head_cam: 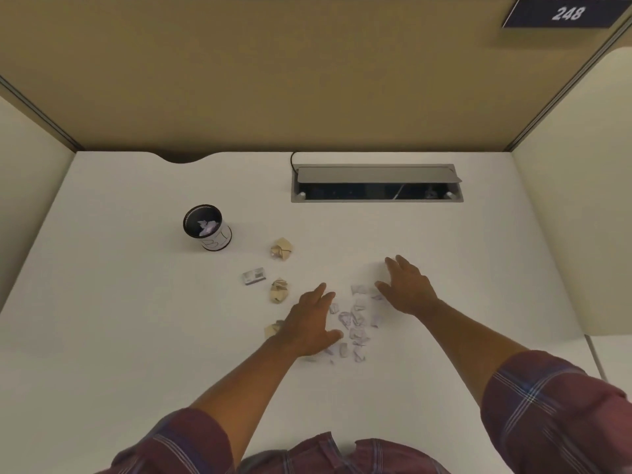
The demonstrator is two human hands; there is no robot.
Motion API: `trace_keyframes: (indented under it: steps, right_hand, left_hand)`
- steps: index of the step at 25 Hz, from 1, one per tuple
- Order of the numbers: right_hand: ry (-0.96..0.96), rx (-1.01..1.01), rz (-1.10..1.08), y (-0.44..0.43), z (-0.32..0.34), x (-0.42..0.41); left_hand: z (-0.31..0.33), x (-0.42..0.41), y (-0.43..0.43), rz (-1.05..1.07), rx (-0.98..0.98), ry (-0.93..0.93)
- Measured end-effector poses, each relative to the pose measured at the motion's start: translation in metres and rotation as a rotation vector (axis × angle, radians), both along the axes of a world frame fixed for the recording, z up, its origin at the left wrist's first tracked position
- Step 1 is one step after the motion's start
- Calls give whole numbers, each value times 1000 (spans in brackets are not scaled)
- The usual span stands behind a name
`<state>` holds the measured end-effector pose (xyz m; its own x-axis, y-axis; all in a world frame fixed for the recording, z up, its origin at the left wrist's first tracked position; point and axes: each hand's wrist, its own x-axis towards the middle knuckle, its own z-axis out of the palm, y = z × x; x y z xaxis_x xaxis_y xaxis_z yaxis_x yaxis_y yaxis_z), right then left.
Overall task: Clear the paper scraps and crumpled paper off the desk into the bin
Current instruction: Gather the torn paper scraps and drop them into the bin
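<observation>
Several small white paper scraps (355,319) lie in a loose pile on the white desk (136,336). My left hand (309,325) rests flat on the pile's left side and my right hand (407,285) on its right side, both with fingers apart and nothing held. Three tan crumpled paper balls lie to the left: one (282,249) near the bin, one (279,291) lower, one (272,329) partly hidden by my left wrist. The small round bin (207,228) stands at the left back with white scraps inside.
A small printed card or box (254,276) lies left of the crumpled balls. An open cable hatch (376,183) is set into the desk at the back. Partition walls close in the desk on three sides.
</observation>
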<state>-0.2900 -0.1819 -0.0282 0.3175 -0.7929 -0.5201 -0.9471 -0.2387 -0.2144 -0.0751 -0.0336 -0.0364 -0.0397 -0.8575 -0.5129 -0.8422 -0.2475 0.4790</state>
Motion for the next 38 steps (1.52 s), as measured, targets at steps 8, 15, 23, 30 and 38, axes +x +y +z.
trace_keyframes:
  steps: [8, 15, 23, 30, 38]
  right_hand:
    - [38, 13, 374, 54, -18, 4]
    - [38, -13, 444, 97, -25, 0]
    - [-42, -4, 381, 104, -26, 13]
    - [-121, -48, 343, 104, -30, 13]
    - [-131, 57, 79, 94, -27, 17]
  left_hand:
    - [-23, -20, 29, -200, 38, -196]
    - [-37, -43, 48, -43, -61, -180]
    - [-38, -49, 40, 155, -60, 40]
    - [-30, -60, 36, 486, -104, 295]
    - [-36, -57, 32, 382, 69, 206]
